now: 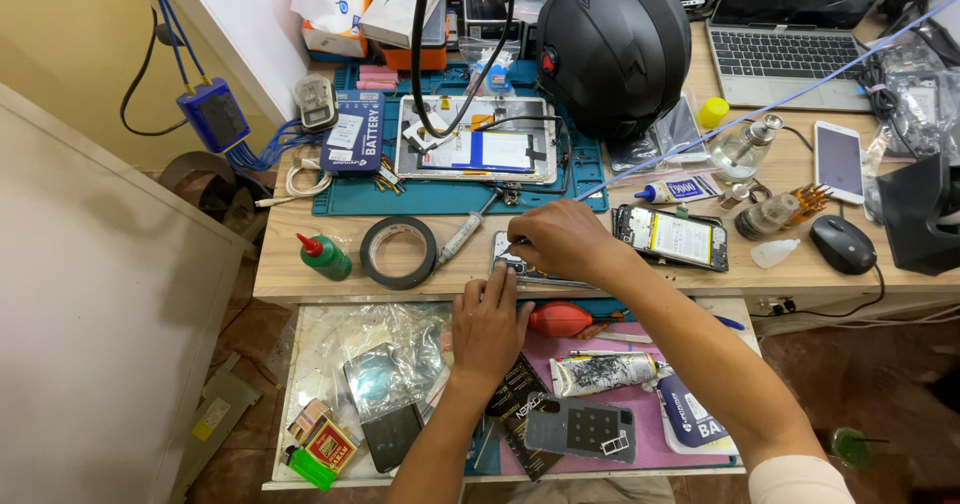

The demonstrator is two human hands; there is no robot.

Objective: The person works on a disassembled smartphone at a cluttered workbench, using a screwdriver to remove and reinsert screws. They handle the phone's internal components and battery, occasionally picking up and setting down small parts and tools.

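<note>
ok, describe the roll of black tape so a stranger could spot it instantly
Start at the wooden desk and follow its front edge toward the left. The roll of black tape lies flat there, between the small green bottle with a red tip and the left hand. It is the only black ring with an open centre.

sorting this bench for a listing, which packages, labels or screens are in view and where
White and orange soft pack: back left, crumpled.
Dark blue battery box: left end of teal mat, rectangular.
Opened tablet: mat centre, blue and white inside.
White phone: right, pale screen up.
Laptop: back right, grey keyboard.
Red box: drawer's left front.
</note>
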